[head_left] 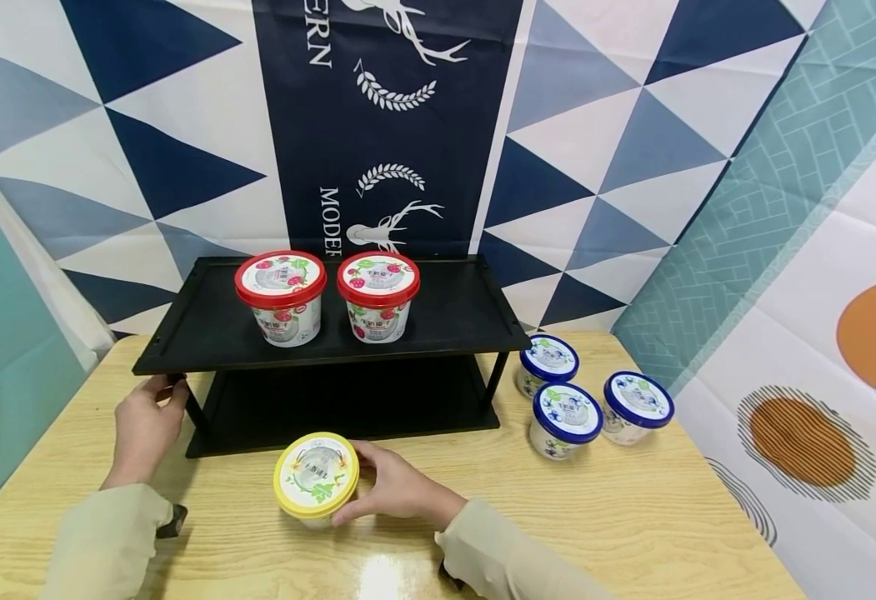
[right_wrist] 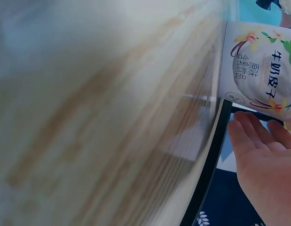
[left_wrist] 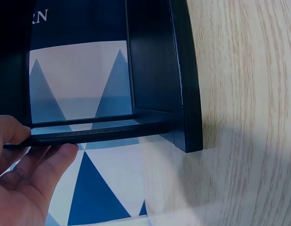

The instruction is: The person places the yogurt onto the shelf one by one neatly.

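With fingers and thumb around its right side, my right hand [head_left: 400, 487] holds a tub with a yellow lid [head_left: 317, 475] in front of a black two-tier shelf [head_left: 453, 312]. The right wrist view shows the tub's white printed side [right_wrist: 258, 70] by the fingertips [right_wrist: 241, 125]. At the shelf's left front, my left hand [head_left: 145, 425] grips the thin post [head_left: 195, 408] just under the upper board. In the left wrist view, thumb and fingers pinch that post [left_wrist: 107, 134]. Two tubs with red lids [head_left: 282, 283] [head_left: 379, 283] stand on the upper board.
Right of the shelf, three tubs with blue lids [head_left: 550, 357] [head_left: 568, 412] [head_left: 638, 400] stand close together on the wooden table [head_left: 543, 533]. A patterned cloth [head_left: 385, 125] hangs behind the shelf. The black lower board [head_left: 347, 400] lies low on the table.
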A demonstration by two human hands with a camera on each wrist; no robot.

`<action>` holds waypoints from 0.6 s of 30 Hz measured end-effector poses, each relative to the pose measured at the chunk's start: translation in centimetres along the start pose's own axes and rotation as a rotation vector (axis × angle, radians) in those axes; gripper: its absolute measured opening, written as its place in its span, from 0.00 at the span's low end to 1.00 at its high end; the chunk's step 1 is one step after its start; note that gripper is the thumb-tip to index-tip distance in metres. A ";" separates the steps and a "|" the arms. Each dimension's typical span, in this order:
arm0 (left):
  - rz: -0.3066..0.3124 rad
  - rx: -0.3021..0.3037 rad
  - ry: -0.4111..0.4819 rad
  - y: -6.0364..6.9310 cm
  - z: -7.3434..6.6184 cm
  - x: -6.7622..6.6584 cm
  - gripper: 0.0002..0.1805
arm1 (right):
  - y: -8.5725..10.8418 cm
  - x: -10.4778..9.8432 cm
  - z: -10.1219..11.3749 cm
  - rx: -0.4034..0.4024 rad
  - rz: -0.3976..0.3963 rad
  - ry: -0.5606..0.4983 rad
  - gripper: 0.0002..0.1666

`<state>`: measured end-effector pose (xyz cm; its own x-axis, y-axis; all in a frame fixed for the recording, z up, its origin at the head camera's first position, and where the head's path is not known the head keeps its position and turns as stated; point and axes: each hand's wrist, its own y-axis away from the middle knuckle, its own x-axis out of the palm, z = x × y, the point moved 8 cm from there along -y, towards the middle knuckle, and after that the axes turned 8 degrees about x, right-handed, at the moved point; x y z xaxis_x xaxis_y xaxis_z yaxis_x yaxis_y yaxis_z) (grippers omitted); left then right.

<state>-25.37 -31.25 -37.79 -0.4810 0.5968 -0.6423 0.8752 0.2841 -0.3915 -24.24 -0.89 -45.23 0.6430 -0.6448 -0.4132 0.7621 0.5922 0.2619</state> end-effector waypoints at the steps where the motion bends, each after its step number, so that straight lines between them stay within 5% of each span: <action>1: -0.003 0.002 0.000 0.0 0.0 0.0 0.18 | 0.0 0.0 0.0 0.002 0.000 0.000 0.53; 18: 0.007 -0.001 0.000 0.0 0.0 0.0 0.18 | -0.6 0.9 0.4 -0.020 0.062 -0.077 0.49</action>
<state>-25.41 -31.25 -37.80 -0.4746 0.5990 -0.6450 0.8788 0.2803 -0.3862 -24.10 -1.97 -45.41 0.6934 -0.6416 -0.3280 0.7195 0.6410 0.2672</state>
